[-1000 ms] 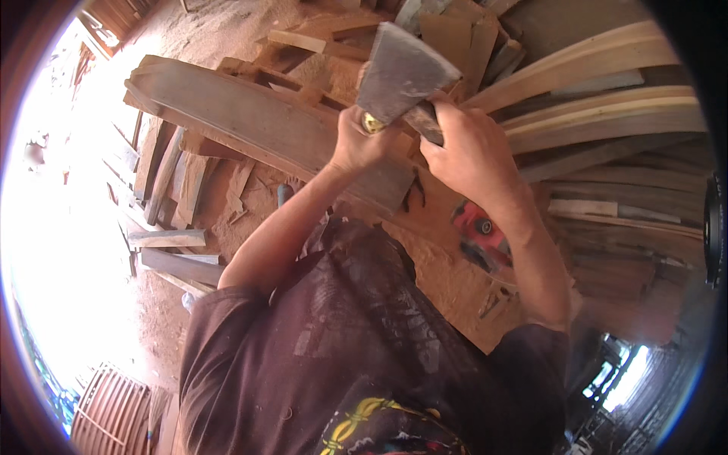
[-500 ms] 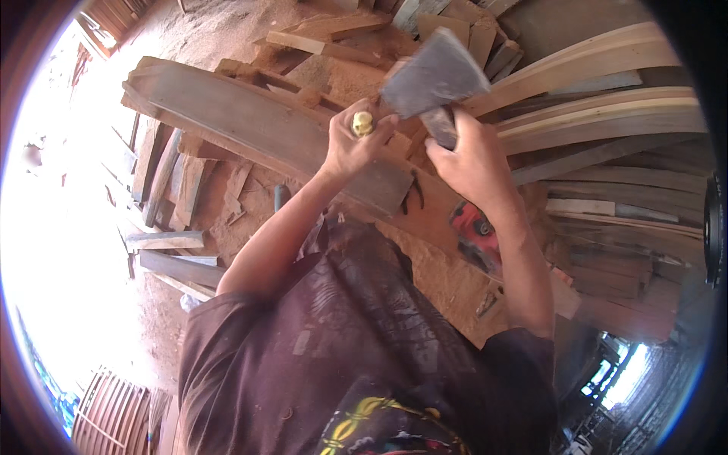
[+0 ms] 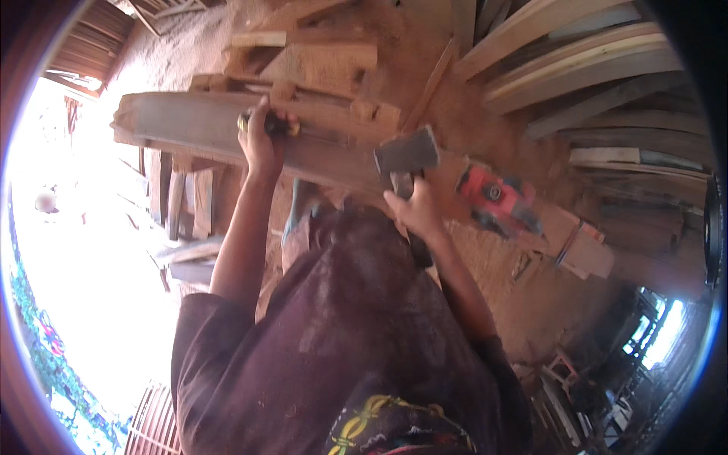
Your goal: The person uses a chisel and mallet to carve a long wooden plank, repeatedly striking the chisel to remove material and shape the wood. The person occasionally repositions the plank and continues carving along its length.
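Note:
In my left hand (image 3: 262, 148) is a hand tool with a black and yellow handle (image 3: 291, 130), which looks like a chisel. Its working end is not clear. This hand is over a long, thick wooden beam (image 3: 189, 125) that slants across in front of me. My right hand (image 3: 419, 208) is closed round the dark handle of a hatchet (image 3: 407, 154), just below its broad grey flared head. The hatchet is in front of my body, close to the beam's near right part. The two hands are well apart.
A red and black power tool (image 3: 497, 199) lies at the right on wood. Curved planks (image 3: 584, 76) are stacked at the far right. Offcuts (image 3: 326, 68) and sawdust lie beyond the beam, and wood pieces (image 3: 201, 201) stand at the left.
My hands have moved apart. The left has gone left along the beam with its tool, and the right has come down and nearer my body with the hatchet. The view has shifted.

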Tool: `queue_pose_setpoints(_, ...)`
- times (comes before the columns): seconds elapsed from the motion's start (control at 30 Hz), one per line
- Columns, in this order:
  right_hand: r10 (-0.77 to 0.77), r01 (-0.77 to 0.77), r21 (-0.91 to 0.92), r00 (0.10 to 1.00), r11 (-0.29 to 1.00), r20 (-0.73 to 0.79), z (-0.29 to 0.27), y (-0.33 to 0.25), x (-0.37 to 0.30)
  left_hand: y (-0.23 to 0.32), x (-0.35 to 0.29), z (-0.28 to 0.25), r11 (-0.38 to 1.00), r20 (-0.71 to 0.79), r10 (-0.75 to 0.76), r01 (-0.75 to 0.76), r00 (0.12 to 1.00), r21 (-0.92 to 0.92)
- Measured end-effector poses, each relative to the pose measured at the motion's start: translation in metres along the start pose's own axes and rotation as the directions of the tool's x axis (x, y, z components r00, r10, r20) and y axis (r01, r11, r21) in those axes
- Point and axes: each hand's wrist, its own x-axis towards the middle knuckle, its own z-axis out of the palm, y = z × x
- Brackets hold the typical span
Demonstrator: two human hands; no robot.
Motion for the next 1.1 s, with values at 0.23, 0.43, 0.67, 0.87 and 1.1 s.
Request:
queue_pose_setpoints(0.23,0.391,-0.477,0.313,0.870,0.821,0.300,-0.024,-0.033,0.008,-0.001,-0.002,0.018,0.979,-0.146,-0.169,0.148,0.975,-0.143)
queue_pose_setpoints(0.43,0.481,-0.550,0.443,0.835,0.707,0.268,-0.047,-0.039,-0.017,0.041,-0.044,0.049,0.652,0.110,-0.194,0.044,0.975,0.757)
queue_pose_setpoints(0.67,0.586,-0.554,0.330,0.810,0.764,0.005,-0.055,0.016,-0.044,-0.006,-0.111,0.059,0.172,0.472,-0.369,-0.441,0.800,0.881)
queue_pose_setpoints(0.87,0.592,-0.572,0.286,0.805,0.769,0.018,-0.049,0.030,-0.042,-0.007,-0.112,0.058,0.323,0.496,-0.368,-0.392,0.787,0.861)
queue_pose_setpoints(1.1,0.586,-0.580,0.257,0.808,0.773,0.060,-0.054,0.038,-0.040,-0.011,-0.106,0.059,0.425,0.516,-0.498,-0.323,0.697,0.846)
